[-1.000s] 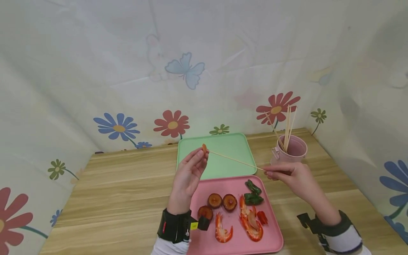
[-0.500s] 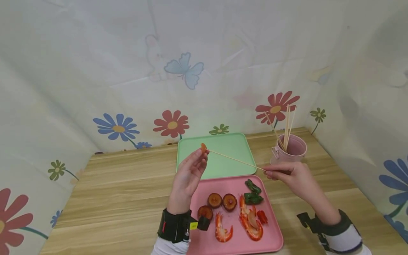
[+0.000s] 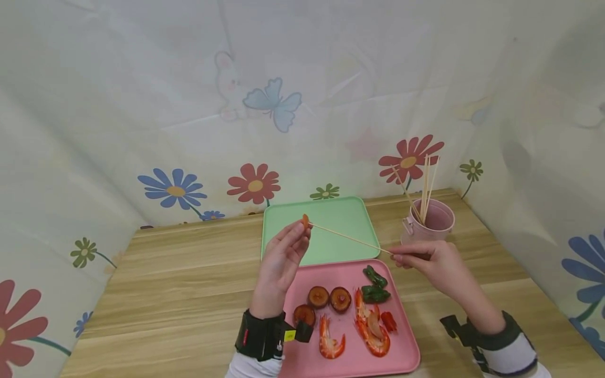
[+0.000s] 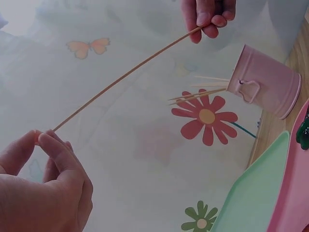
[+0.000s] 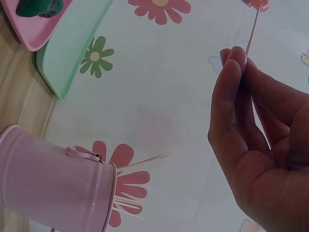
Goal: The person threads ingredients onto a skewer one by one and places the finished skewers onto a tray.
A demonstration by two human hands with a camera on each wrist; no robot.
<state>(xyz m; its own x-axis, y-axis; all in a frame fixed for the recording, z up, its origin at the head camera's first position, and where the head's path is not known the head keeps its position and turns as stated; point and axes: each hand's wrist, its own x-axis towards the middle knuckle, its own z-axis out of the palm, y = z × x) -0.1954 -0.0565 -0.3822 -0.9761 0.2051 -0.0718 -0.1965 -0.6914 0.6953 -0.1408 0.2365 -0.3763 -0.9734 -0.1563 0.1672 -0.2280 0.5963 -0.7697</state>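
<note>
Head view: pinching an orange-coloured slice (image 3: 305, 220) between thumb and fingers of the left hand (image 3: 281, 260), with a skewer (image 3: 352, 240) running up to it; cannot tell whether pierced. Pinching the skewer's other end with the right hand (image 3: 442, 264). Holding both raised, near the bucket (image 4: 268, 79) of spare skewers (image 3: 427, 184), the green tray (image 3: 331, 210) and the pink tray (image 3: 403, 362) with mushrooms (image 3: 341, 300), shrimp (image 3: 326, 344) and green peppers (image 3: 375, 295).

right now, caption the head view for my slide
Left grip pinches an orange piece; right grip holds a thin stick.
</note>
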